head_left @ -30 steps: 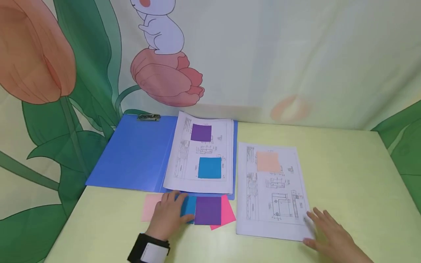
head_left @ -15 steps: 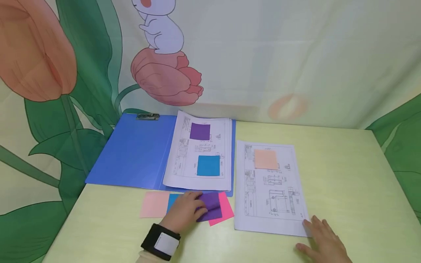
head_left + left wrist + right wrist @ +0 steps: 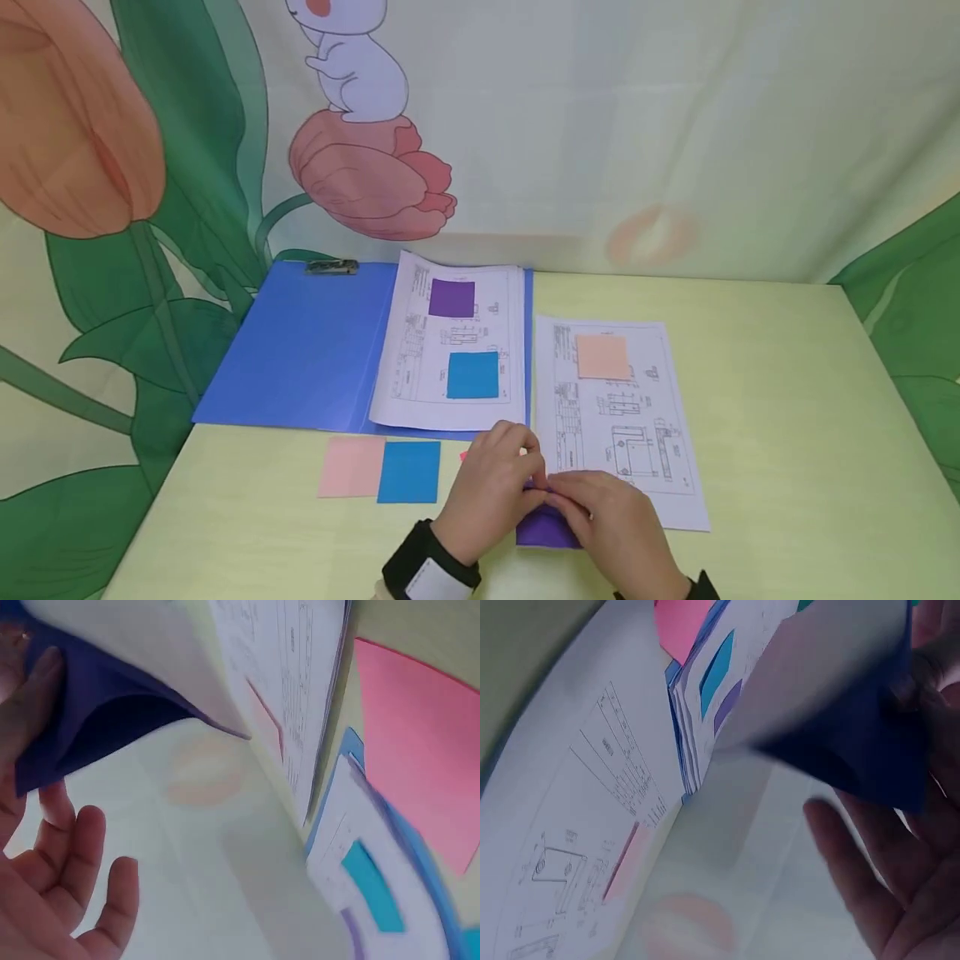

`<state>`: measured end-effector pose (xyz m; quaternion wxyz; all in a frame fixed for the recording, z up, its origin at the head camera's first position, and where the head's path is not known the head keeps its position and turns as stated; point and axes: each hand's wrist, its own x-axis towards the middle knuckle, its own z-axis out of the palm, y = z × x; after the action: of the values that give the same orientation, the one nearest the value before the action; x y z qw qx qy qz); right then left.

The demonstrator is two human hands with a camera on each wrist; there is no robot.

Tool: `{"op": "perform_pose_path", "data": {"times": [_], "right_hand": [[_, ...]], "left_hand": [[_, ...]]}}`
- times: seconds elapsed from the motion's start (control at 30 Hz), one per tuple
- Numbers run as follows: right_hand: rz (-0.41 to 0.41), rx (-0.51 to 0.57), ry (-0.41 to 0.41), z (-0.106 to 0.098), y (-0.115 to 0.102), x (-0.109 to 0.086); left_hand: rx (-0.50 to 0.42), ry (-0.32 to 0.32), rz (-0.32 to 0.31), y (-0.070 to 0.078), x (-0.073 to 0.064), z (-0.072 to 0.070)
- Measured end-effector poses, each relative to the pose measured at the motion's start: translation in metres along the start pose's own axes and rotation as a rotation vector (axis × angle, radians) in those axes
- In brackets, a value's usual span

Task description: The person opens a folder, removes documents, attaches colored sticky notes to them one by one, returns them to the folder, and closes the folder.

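Between my two hands is a purple sticky note [image 3: 546, 532], raised off the table in front of the loose printed drawing sheets [image 3: 678, 510]. My left hand [image 3: 491, 492] pinches its upper edge with thumb and fingers. Close against it, my right hand [image 3: 622, 529] pinches the same edge. In the left wrist view, the purple note [image 3: 97, 712] bends and bulges, its paler back facing up. A hot pink note [image 3: 427, 742] lies on the table, mostly hidden behind my left hand in the head view. A blue note [image 3: 408, 472] and a light pink note [image 3: 351, 467] lie to the left.
An open blue folder [image 3: 300, 350] with a metal clip [image 3: 332, 267] lies at the back left. On its printed pages [image 3: 401, 400] are a purple note [image 3: 452, 298] and a blue note [image 3: 472, 375]. A peach note [image 3: 602, 357] sits on the loose sheets.
My left hand has picked the purple note from the row and carried it right. My right hand has left the sheets' lower right corner and moved left to grip the note too.
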<state>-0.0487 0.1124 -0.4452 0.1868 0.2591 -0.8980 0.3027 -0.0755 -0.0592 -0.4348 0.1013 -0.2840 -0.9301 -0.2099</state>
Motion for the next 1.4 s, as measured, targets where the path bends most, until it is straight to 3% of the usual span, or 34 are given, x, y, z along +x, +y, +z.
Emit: {"op": "perform_pose_path", "data": {"times": [0.1, 0.17, 0.2, 0.3, 0.4, 0.47, 0.53, 0.57, 0.63, 0.67, 0.73, 0.8, 0.87, 0.97, 1.03, 1.07, 1.1, 1.17, 1.2, 1.27, 1.33, 1.4], "right_hand": [[0.083, 0.091, -0.006, -0.003, 0.001, 0.000], [0.154, 0.188, -0.025, -0.005, 0.003, -0.002], [0.194, 0.240, -0.029, -0.007, 0.005, -0.002], [0.331, 0.446, -0.010, -0.009, 0.008, -0.006], [0.481, 0.602, 0.060, -0.009, 0.009, -0.008], [0.628, 0.710, 0.114, -0.008, 0.013, -0.010], [0.737, 0.871, 0.214, 0.009, 0.039, -0.025], [0.802, 0.948, 0.260, 0.011, 0.046, -0.028], [0.855, 1.156, 0.366, 0.018, 0.067, -0.042], [0.910, 1.210, 0.420, 0.019, 0.078, -0.048], [0.974, 1.238, 0.516, 0.012, 0.095, -0.058], [1.024, 1.177, 0.594, 0.003, 0.115, -0.070], [1.080, 1.033, 0.623, -0.001, 0.134, -0.082], [0.941, 0.897, 0.630, -0.002, 0.137, -0.090], [0.774, 0.757, 0.556, -0.006, 0.117, -0.083], [0.666, 0.667, 0.519, -0.008, 0.106, -0.077], [0.551, 0.569, 0.477, -0.010, 0.098, -0.071], [0.386, 0.376, 0.358, -0.016, 0.086, -0.058], [0.313, 0.290, 0.296, -0.017, 0.087, -0.054], [0.264, 0.193, 0.166, -0.018, 0.097, -0.046], [0.284, 0.156, 0.023, -0.018, 0.112, -0.039], [0.306, 0.148, -0.085, -0.016, 0.126, -0.034]], "left_hand": [[-0.128, -0.041, -0.069, 0.001, 0.000, 0.002], [-0.304, -0.116, -0.173, -0.001, -0.001, 0.005], [-0.423, -0.165, -0.237, -0.004, -0.002, 0.006], [-0.918, -0.291, -0.474, -0.010, -0.006, 0.014], [-1.290, -0.339, -0.637, -0.013, -0.009, 0.022], [-1.415, -0.324, -0.676, -0.012, -0.011, 0.028], [-1.446, -0.295, -0.675, -0.009, -0.012, 0.026], [-1.443, -0.277, -0.675, -0.008, -0.012, 0.026], [-1.413, -0.244, -0.677, -0.008, -0.011, 0.023], [-1.366, -0.218, -0.676, -0.011, -0.011, 0.021], [-1.187, -0.150, -0.679, -0.020, -0.013, 0.019], [-0.958, -0.106, -0.727, -0.036, -0.018, 0.023], [-0.623, -0.091, -0.764, -0.051, -0.025, 0.024], [-0.188, -0.118, -0.805, -0.060, -0.035, 0.017], [0.014, -0.092, -0.787, -0.058, -0.036, 0.006], [0.065, -0.079, -0.767, -0.056, -0.035, -0.001], [0.063, -0.074, -0.741, -0.052, -0.032, -0.006], [0.068, -0.084, -0.613, -0.043, -0.022, -0.008], [0.057, -0.120, -0.540, -0.037, -0.016, -0.005], [0.047, -0.211, -0.368, -0.025, -0.001, 0.010], [0.075, -0.300, -0.208, -0.012, 0.014, 0.032], [0.111, -0.391, -0.117, -0.001, 0.029, 0.054]]}}
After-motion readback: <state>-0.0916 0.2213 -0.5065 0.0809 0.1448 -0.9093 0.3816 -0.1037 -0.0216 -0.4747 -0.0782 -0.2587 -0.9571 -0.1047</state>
